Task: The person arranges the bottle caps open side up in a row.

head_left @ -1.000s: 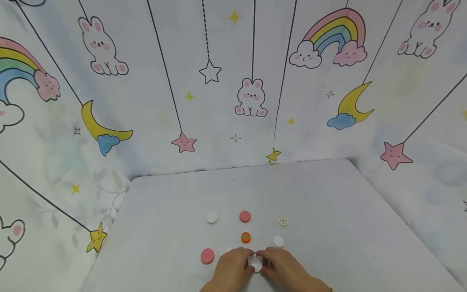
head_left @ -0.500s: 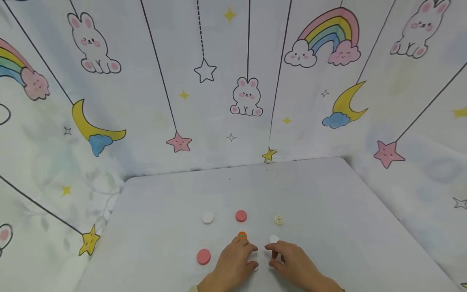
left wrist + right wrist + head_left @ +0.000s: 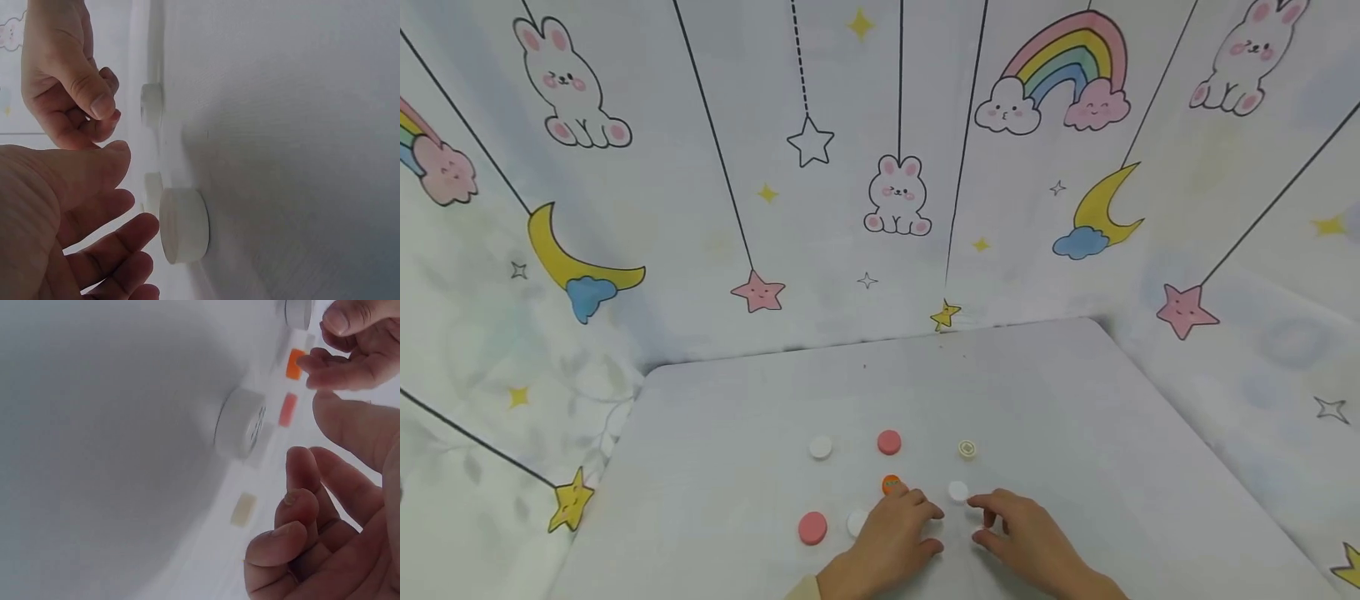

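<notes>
My left hand (image 3: 898, 533) hovers low over the table with bent, loose fingers and holds nothing. Its fingertips overlap the edge of an orange printed cap (image 3: 891, 483) in the head view, and a white cap (image 3: 856, 523) shows partly behind its wrist side. In the left wrist view a white cap (image 3: 185, 226) stands just past its fingertips. To the right, my right hand (image 3: 1026, 533) has thumb and forefinger curved apart, with nothing between them. Its forefinger tip lies near another white cap (image 3: 957, 492). In the right wrist view a white cap with dark print (image 3: 240, 425) stands beyond the fingers.
Farther back on the white table (image 3: 737, 417) lie a white cap (image 3: 821, 447), a red cap (image 3: 889, 442) and a cream cap with a ring mark (image 3: 967, 449). Another red cap (image 3: 812, 527) lies at the left. A patterned cloth (image 3: 700, 167) hangs behind the table.
A second ago both hands' fingertips met around a white ringed cap; they let go and moved apart, the right hand to the right. That cap is now out of sight in the head view.
</notes>
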`<state>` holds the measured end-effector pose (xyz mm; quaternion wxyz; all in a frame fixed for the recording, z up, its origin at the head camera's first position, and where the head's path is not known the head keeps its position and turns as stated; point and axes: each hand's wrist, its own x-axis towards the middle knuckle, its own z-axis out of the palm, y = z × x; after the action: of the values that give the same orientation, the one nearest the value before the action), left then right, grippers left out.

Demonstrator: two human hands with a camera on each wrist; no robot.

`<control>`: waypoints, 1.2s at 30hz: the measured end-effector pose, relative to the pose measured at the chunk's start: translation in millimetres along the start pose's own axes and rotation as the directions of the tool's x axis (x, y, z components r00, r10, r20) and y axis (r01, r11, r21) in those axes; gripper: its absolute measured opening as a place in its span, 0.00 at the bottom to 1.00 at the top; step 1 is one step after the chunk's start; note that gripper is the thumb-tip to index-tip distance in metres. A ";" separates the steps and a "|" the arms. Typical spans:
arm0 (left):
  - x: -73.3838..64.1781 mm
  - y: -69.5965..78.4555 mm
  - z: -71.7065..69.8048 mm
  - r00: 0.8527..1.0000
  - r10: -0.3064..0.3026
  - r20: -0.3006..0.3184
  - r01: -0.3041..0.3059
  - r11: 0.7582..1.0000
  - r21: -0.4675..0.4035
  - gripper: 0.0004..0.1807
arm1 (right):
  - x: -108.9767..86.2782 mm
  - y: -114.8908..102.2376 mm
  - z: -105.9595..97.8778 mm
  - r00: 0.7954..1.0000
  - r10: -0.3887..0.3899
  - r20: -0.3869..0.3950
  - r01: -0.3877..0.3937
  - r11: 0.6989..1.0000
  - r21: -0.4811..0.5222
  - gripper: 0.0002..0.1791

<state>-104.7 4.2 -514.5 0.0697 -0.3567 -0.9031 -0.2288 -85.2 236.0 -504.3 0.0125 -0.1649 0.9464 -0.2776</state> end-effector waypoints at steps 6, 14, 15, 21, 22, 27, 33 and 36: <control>7.3 5.7 2.3 0.995 -0.038 0.092 0.039 0.999 -0.007 0.15 | -7.4 10.2 -6.0 0.999 0.034 0.010 -0.034 0.999 0.002 0.22; 11.2 10.4 8.2 0.990 -0.029 0.137 0.029 1.000 0.003 0.16 | -15.8 19.6 -7.9 0.999 0.053 0.003 -0.053 0.999 0.004 0.23; 11.6 10.6 9.3 0.989 -0.031 0.145 0.032 1.000 -0.001 0.16 | -16.9 20.9 -7.8 0.998 0.058 0.008 -0.059 0.998 0.005 0.23; 16.0 13.6 17.4 0.983 -0.048 0.177 0.052 0.998 -0.019 0.17 | -22.9 27.9 -5.6 0.995 0.091 0.037 -0.092 0.996 0.017 0.24; 16.5 14.0 18.3 0.982 -0.051 0.180 0.054 0.998 -0.015 0.17 | -23.3 28.3 -4.7 0.995 0.094 0.039 -0.095 0.995 0.020 0.24; 18.9 16.4 22.3 0.982 -0.055 0.181 0.050 0.998 0.033 0.19 | -23.6 29.1 -1.1 0.993 0.109 0.037 -0.110 0.994 0.029 0.23; 19.6 19.9 26.3 0.986 -0.064 0.154 0.051 0.995 0.089 0.21 | -20.5 26.6 1.2 0.993 0.099 0.060 -0.103 0.993 0.060 0.23; 19.7 22.5 27.1 0.985 -0.073 0.153 0.061 0.995 0.082 0.21 | -19.4 24.9 2.6 0.992 0.098 0.082 -0.105 0.990 0.089 0.23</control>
<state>-103.0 43.3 -524.6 0.0047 -0.3402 -0.9253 -0.1675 -74.1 260.5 -521.0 0.0710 -0.1265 0.9382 -0.3141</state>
